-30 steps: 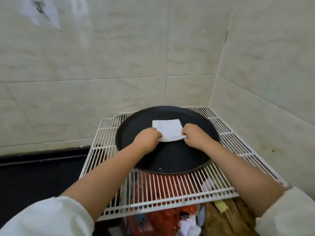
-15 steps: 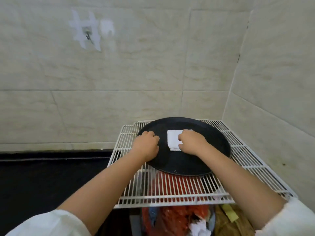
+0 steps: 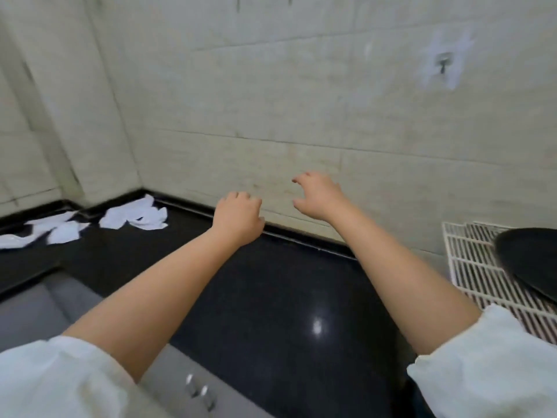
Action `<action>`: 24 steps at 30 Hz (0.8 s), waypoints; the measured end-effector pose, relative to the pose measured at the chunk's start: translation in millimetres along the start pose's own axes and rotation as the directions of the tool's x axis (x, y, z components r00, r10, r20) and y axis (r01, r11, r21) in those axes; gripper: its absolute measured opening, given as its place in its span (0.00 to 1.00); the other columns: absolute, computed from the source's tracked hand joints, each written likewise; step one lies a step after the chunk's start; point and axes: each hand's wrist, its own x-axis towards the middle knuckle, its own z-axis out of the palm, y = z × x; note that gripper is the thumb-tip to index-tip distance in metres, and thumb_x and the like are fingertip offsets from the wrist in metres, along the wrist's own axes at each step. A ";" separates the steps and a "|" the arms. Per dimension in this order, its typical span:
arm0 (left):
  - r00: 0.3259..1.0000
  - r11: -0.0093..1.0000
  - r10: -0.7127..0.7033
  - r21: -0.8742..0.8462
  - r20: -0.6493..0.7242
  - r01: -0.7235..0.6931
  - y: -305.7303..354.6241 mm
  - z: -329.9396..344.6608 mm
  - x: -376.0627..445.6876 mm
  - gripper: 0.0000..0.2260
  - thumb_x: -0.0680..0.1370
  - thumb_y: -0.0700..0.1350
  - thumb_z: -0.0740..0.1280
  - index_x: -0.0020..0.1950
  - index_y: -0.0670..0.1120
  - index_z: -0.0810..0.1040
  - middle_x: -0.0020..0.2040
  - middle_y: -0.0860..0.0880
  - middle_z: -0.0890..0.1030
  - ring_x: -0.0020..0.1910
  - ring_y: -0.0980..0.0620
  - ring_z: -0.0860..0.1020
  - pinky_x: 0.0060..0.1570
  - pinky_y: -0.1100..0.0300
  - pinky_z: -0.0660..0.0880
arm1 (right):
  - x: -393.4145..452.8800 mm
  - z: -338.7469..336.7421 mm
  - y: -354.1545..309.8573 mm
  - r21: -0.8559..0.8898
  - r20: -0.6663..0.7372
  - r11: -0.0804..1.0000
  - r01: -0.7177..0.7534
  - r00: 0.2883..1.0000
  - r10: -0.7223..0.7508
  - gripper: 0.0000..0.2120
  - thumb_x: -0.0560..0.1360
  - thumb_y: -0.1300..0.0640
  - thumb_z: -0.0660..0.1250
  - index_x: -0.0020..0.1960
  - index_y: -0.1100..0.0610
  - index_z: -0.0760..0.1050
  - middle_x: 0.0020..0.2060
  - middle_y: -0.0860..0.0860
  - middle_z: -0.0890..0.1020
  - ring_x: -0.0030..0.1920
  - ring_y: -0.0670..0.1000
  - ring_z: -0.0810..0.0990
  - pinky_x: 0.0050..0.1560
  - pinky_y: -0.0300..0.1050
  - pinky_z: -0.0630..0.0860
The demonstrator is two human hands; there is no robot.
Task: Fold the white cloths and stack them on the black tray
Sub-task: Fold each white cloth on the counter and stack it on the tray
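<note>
Fingers loosely curled, our left hand (image 3: 238, 217) and right hand (image 3: 318, 196) hold nothing above the black counter (image 3: 271, 297); white cloths (image 3: 135, 217) lie far left.

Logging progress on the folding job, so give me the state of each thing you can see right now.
left hand: empty, fingers loosely curled
right hand: empty, fingers spread
white cloths: unfolded, scattered on the black counter
black tray: on the wire rack, mostly out of frame
</note>
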 end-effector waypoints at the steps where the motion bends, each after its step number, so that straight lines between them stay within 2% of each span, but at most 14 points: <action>1: 0.999 0.999 -0.045 0.016 -0.001 0.045 -33.3 -0.3 -7.6 0.17 0.79 0.48 0.58 0.64 0.41 0.71 0.64 0.41 0.73 0.64 0.41 0.69 0.59 0.51 0.69 | 13.0 11.0 -29.9 0.026 0.007 0.999 0.041 0.999 -0.042 0.23 0.75 0.56 0.60 0.69 0.57 0.65 0.67 0.58 0.69 0.68 0.59 0.66 0.67 0.54 0.67; 6: 0.954 0.953 -0.297 0.073 0.027 0.295 -180.0 13.6 -45.0 0.17 0.78 0.48 0.59 0.64 0.41 0.71 0.64 0.41 0.72 0.65 0.41 0.68 0.60 0.50 0.68 | 69.4 78.9 -158.0 0.134 0.031 0.957 0.256 0.964 -0.263 0.22 0.75 0.57 0.61 0.68 0.60 0.66 0.66 0.60 0.70 0.68 0.60 0.67 0.68 0.54 0.66; 12: 0.863 0.867 -0.492 0.159 0.115 0.473 -323.2 60.9 -59.6 0.18 0.79 0.50 0.58 0.66 0.43 0.69 0.64 0.42 0.72 0.66 0.41 0.68 0.62 0.49 0.65 | 144.1 173.8 -271.4 0.182 0.146 0.913 0.365 0.908 -0.392 0.21 0.75 0.57 0.61 0.67 0.59 0.68 0.65 0.58 0.71 0.66 0.59 0.68 0.66 0.54 0.68; 16: 0.821 0.827 -0.557 0.179 0.128 0.533 -409.2 87.2 -34.8 0.18 0.79 0.50 0.58 0.66 0.42 0.68 0.64 0.42 0.71 0.66 0.42 0.67 0.63 0.48 0.65 | 211.1 228.1 -325.2 0.205 0.178 0.903 0.377 0.893 -0.414 0.20 0.74 0.58 0.60 0.65 0.59 0.69 0.63 0.58 0.72 0.64 0.59 0.69 0.63 0.52 0.70; 21: 0.817 0.821 -0.568 0.140 0.100 0.554 -504.8 105.2 22.3 0.17 0.78 0.49 0.58 0.64 0.42 0.70 0.63 0.42 0.73 0.64 0.41 0.69 0.63 0.48 0.65 | 307.7 273.3 -374.6 0.233 0.181 0.908 0.347 0.902 -0.391 0.20 0.74 0.58 0.60 0.65 0.60 0.69 0.64 0.59 0.73 0.64 0.59 0.70 0.61 0.53 0.71; 22: 0.818 0.823 -0.565 0.143 0.109 0.550 -521.2 112.7 32.0 0.17 0.78 0.49 0.58 0.64 0.42 0.70 0.63 0.42 0.73 0.64 0.41 0.69 0.62 0.48 0.66 | 323.1 284.0 -382.4 0.245 0.196 0.911 0.332 0.903 -0.382 0.18 0.74 0.58 0.61 0.63 0.60 0.71 0.63 0.59 0.73 0.63 0.60 0.71 0.60 0.52 0.72; 24: 0.819 0.830 -0.556 0.158 0.142 0.536 -550.2 130.0 49.0 0.17 0.78 0.49 0.59 0.64 0.42 0.70 0.62 0.42 0.73 0.64 0.41 0.69 0.62 0.48 0.66 | 348.1 307.4 -392.5 0.242 0.234 0.920 0.310 0.901 -0.365 0.10 0.73 0.59 0.61 0.52 0.57 0.76 0.59 0.61 0.75 0.60 0.60 0.72 0.52 0.49 0.72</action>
